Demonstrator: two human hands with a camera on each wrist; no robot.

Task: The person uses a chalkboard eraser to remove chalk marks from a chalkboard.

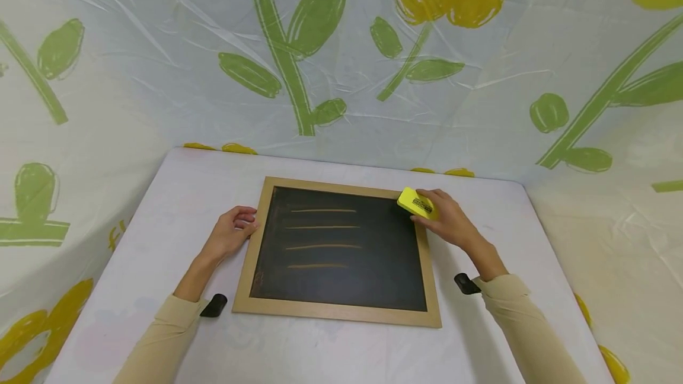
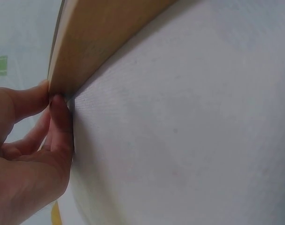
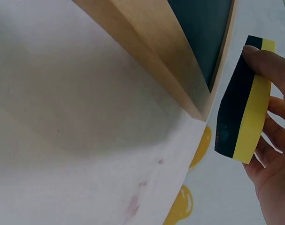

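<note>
A chalkboard [image 1: 341, 274] in a light wooden frame lies on the table, with several short orange-brown chalk lines [image 1: 322, 246] one below another on its left half. At its left side, my left hand [image 1: 230, 233] pinches the frame's edge. The left wrist view shows thumb and fingertips against the wooden frame [image 2: 93, 42]. My right hand [image 1: 448, 218] grips a yellow board eraser [image 1: 416, 203] by the upper right corner of the board. Seen from the right wrist, the eraser [image 3: 245, 103] has a dark felt layer and is held off the frame, thumb on one side and fingers on the other.
A pale cloth covers the table [image 1: 208, 348] around the board. Behind and beside it hangs a white curtain [image 1: 176, 76] with green plants and yellow flowers. A black wrist device [image 1: 214, 306] sits at the left cuff, another black device [image 1: 466, 284] at the right.
</note>
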